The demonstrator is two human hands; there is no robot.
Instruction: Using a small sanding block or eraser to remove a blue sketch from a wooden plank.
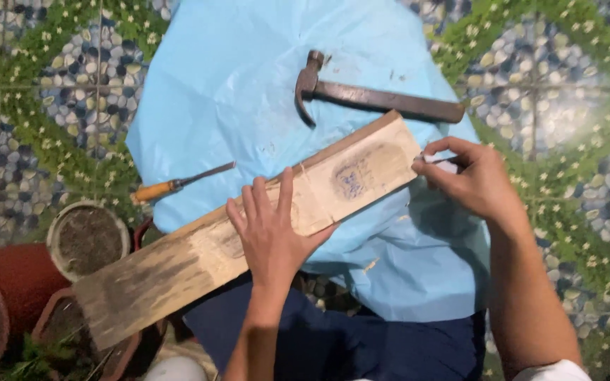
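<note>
Looking down from the head camera, we count one wooden plank (248,243), one claw hammer (368,95), one chisel (181,183) and one light blue plastic sheet (234,77), all laid over a floor of patterned tiles (552,77).

The plank runs diagonally from the lower left up to the upper right, its upper part lying on the sheet and its lower, darker end reaching out past the sheet's edge. A bluish smudge marks its face near the upper end.

We see two hands, both the person's own. The left hand (273,233) lies flat on the middle of the plank, palm down, fingers spread fairly wide and pointing up the board. The right hand (471,176) sits at the plank's upper end, its fingers drawn narrow in a pinch on a small thin object (432,160); we cannot tell what that object is, only that its tip is at the board's end edge.

The hammer rests on the sheet just beyond the plank, head to the left, handle pointing right. The chisel lies to the left, wooden handle off the sheet, blade on it.

At the lower left we count three flower pots (86,236), partly under the plank's low end.
</note>
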